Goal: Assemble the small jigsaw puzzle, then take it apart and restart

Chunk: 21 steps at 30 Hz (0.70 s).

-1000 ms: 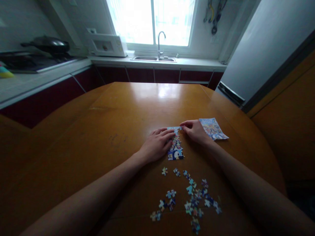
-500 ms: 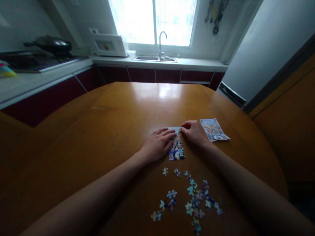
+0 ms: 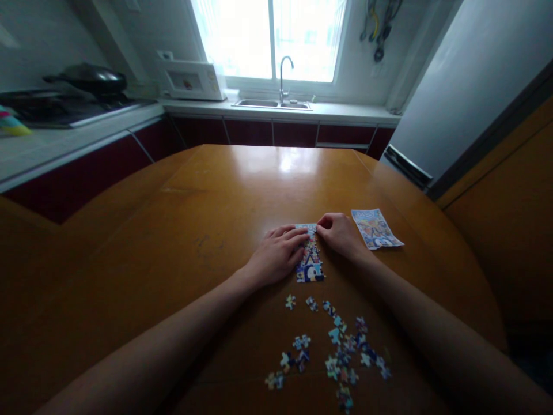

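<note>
A partly assembled jigsaw puzzle [image 3: 311,271] lies on the wooden table, with a blue cartoon dog at its near end and a jagged right side. My left hand [image 3: 279,253] rests flat across its left part, fingers stretched out and hiding some of it. At the puzzle's upper right edge, my right hand [image 3: 339,231] is pinched closed on a small puzzle piece, mostly covered by the fingertips. Closer to me, loose puzzle pieces [image 3: 343,354] are scattered between my forearms, some overlapping. A single puzzle piece [image 3: 290,301] lies just below the assembled part.
A creased picture sheet [image 3: 375,229] lies right of my right hand. The table [image 3: 242,178] has a rounded edge. Beyond it are a counter with a sink [image 3: 259,103], a microwave [image 3: 192,79] and a wok [image 3: 93,78] on the stove. A fridge [image 3: 466,86] stands at the right.
My right hand has shifted very slightly left against the puzzle's upper right edge. My left hand and the loose pieces stay where they were.
</note>
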### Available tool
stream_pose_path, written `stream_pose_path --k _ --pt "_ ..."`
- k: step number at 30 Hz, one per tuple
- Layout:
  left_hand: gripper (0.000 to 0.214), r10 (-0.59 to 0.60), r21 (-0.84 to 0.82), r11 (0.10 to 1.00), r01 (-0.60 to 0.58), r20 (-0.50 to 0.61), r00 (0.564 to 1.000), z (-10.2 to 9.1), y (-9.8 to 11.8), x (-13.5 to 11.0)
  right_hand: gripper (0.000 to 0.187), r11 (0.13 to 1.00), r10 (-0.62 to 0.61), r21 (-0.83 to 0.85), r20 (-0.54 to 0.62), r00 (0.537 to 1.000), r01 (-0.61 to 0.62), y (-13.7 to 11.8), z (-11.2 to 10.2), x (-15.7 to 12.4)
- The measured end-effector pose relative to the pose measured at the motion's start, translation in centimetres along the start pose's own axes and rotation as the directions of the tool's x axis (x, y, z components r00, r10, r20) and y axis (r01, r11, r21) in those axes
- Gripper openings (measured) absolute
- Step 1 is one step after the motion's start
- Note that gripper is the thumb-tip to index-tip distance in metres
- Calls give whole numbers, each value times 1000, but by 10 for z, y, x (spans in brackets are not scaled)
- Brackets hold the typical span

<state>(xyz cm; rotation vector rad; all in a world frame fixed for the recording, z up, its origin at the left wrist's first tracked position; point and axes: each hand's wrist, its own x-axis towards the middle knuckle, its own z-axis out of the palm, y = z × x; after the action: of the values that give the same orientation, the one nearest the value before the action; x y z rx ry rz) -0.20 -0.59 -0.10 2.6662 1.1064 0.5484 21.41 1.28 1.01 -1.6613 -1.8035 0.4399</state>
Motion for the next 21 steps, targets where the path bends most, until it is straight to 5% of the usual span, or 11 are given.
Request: stream_pose_path --k 21 --pt "37 -3 0 1000 3 3 1000 -2 2 1 9 997 -21 -76 12 1000 22 -1 3 -2"
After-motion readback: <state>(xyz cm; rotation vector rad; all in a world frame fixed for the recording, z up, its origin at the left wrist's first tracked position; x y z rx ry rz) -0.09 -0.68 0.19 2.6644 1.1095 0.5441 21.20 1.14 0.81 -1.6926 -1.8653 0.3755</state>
